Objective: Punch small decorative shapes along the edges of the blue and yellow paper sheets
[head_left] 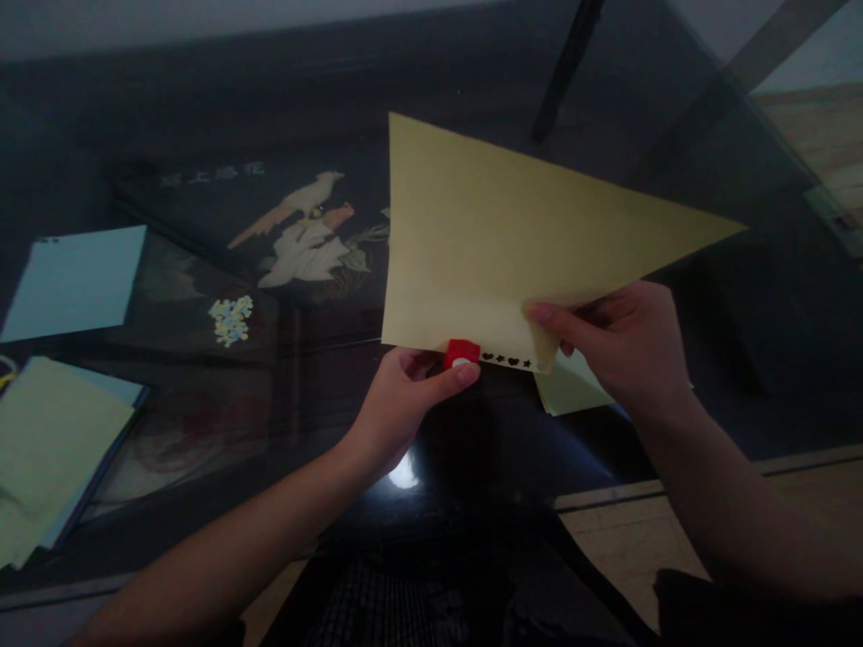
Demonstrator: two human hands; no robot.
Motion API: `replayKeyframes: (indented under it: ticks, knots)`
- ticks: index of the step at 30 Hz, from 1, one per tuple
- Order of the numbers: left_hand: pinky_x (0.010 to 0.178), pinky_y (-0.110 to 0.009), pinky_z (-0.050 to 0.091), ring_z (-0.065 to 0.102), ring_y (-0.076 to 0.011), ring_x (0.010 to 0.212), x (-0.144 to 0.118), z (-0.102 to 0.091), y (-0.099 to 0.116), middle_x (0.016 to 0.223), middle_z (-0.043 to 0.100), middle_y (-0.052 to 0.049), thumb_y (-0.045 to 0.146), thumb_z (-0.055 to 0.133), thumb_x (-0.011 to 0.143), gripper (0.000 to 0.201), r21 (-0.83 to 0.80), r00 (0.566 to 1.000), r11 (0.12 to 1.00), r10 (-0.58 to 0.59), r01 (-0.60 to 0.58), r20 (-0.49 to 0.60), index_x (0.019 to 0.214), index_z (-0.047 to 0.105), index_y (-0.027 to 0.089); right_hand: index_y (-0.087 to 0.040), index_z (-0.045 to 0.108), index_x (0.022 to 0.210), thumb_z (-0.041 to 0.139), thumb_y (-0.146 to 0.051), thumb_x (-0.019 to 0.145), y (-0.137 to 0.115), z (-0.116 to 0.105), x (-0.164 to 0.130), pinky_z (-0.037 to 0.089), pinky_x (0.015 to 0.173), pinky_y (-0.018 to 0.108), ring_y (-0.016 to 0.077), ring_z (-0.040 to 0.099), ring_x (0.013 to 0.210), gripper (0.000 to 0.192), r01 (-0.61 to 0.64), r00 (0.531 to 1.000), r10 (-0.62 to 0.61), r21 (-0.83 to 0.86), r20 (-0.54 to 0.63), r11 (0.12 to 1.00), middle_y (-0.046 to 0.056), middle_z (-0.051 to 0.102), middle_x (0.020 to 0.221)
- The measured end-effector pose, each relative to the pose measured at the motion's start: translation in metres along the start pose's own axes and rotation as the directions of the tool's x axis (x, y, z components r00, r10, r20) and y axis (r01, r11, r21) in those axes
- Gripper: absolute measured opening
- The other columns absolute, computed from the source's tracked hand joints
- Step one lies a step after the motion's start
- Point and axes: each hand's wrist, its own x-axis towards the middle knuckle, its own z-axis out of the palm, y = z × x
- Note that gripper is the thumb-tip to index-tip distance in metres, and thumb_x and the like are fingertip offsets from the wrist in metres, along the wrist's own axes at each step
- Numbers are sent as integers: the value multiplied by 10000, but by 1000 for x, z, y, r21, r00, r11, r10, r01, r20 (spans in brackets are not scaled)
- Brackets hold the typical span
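Dim frame, detail is poor. Small red plastic paper punch (462, 352) mostly hidden behind the pale yellow paper sheet (485, 252); only its top shows at the sheet's bottom edge. Left hand (397, 404) pinches it shut, thumb on the button. Right hand (620, 346) clamps the sheet's lower corner, fingers partly behind the paper. Row of punched hearts and stars (507, 360) runs along that edge. Sheet held above the dark glass table (202, 117), long axis pointing right and slightly down. Light blue paper (74, 279) and a yellow-green paper stack (47, 449) lie well apart at the left.

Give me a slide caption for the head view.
Left hand presses red punch on yellow paper held by right hand.
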Motion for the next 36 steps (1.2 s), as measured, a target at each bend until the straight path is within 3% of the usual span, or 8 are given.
replayKeyframes:
  ticks: [7, 14, 30, 36]
  knots:
    - [903, -307, 466, 664, -176, 926, 0, 0, 0, 950, 750, -59, 256, 812, 613, 178, 17, 1000, 1000, 0, 0, -2, 735, 702, 189, -195, 661, 617, 764, -235, 680, -2, 0, -1, 441, 405, 250, 162, 618, 520, 127, 6, 1000, -6, 4, -5, 1000, 13, 671, 582]
    - [922, -309, 471, 663, -190, 998, -1, 2, -1, 1000, 746, -59, 253, 826, 597, 267, 6, 1000, 1000, 7, -7, -26, 836, 721, 194, -207, 654, 597, 764, -220, 687, -2, 0, -2, 446, 401, 253, 156, 602, 490, 143, 14, 1000, -14, 19, -3, 1000, 4, 657, 554]
    - [925, -327, 467, 663, -201, 972, -1, 1, 0, 785, 736, -37, 265, 830, 605, 189, 21, 1000, 1000, 10, -9, -9, 746, 719, 207, -212, 698, 682, 769, -220, 695, -2, -1, -1, 462, 401, 247, 158, 622, 503, 73, 40, 999, -40, 11, -3, 999, 16, 706, 622]
    - [936, -352, 474, 663, -215, 1001, -2, 3, 0, 901, 752, -58, 255, 824, 601, 278, 12, 999, 1000, 12, -11, -33, 857, 732, 198, -214, 700, 683, 770, -213, 691, -3, -1, -1, 450, 390, 238, 161, 630, 517, 70, 41, 999, -41, -1, 1, 999, 17, 704, 615]
